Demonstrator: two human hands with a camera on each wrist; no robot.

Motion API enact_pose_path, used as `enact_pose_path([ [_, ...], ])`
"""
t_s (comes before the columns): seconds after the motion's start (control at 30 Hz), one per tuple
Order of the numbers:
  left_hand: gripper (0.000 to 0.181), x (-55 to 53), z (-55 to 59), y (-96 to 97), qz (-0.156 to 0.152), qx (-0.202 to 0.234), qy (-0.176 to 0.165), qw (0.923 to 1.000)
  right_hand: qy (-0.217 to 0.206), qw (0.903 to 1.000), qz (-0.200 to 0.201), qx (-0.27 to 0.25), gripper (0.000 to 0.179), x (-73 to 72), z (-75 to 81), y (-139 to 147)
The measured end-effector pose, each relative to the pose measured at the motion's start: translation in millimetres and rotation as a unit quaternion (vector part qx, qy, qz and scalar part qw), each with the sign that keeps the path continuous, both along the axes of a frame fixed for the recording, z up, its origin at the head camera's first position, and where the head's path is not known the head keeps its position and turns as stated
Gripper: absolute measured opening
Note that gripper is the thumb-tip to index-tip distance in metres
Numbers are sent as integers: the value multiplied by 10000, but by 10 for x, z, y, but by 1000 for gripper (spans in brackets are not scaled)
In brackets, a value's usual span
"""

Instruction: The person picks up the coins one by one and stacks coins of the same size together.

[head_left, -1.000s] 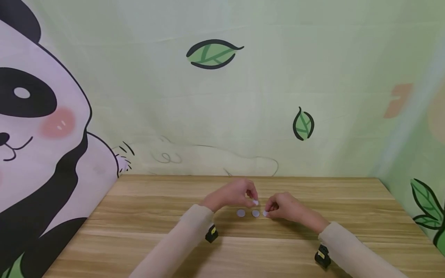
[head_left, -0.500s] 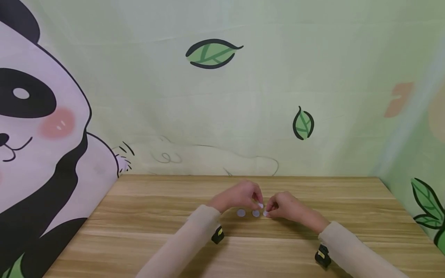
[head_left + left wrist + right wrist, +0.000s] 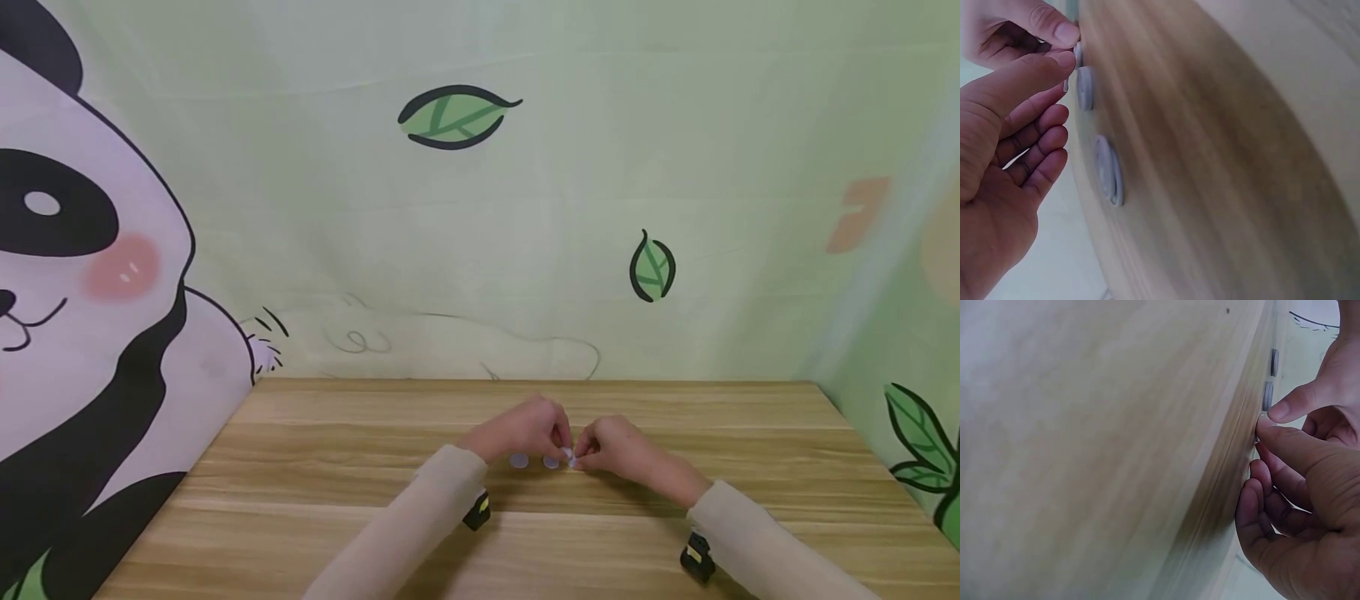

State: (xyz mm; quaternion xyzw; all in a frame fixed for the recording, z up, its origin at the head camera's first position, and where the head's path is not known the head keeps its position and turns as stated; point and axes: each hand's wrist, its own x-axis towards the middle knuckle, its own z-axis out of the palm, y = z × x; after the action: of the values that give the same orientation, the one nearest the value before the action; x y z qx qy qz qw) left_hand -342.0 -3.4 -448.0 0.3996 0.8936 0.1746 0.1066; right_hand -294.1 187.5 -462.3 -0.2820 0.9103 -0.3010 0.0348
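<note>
Two small round white discs, a left one point(image 3: 519, 460) and a middle one point(image 3: 551, 462), lie in a row on the wooden table. Seen from the left wrist, the nearer disc point(image 3: 1109, 170) looks like two layers, one on another. Just right of the row, my right hand point(image 3: 618, 446) pinches a white disc at the table surface between thumb and finger. My left hand point(image 3: 532, 429) reaches over the row and pinches another thin white disc point(image 3: 1065, 85), bringing it against the right fingertips. Fingers mostly cover both held discs; whether these touch, I cannot tell.
The wooden table point(image 3: 337, 467) runs back to a pale green cloth backdrop point(image 3: 570, 167) printed with leaves and a panda point(image 3: 217, 333). A small black device point(image 3: 477, 510) sits at the left wrist, and a similar one point(image 3: 697, 558) at the right.
My left hand has moved right and slightly down, carrying its white disc to the disc at my right fingertips. The right hand has stayed in place.
</note>
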Motion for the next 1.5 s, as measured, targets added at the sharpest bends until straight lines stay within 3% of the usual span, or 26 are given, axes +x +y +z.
enact_pose_path([
  [0.57, 10, -34, -65, 2, -187, 87, -354, 9992, 392, 9992, -31, 39, 10, 31, -11, -30],
  [0.77, 12, -32, -49, -49, -53, 222, -507, 9985, 421, 9991, -23, 50, 6, 43, -4, -20],
  [1.5, 11, 44, -52, -11, 28, 11, -421, 9991, 386, 9983, -389, 204, 10, 120, -13, -48],
])
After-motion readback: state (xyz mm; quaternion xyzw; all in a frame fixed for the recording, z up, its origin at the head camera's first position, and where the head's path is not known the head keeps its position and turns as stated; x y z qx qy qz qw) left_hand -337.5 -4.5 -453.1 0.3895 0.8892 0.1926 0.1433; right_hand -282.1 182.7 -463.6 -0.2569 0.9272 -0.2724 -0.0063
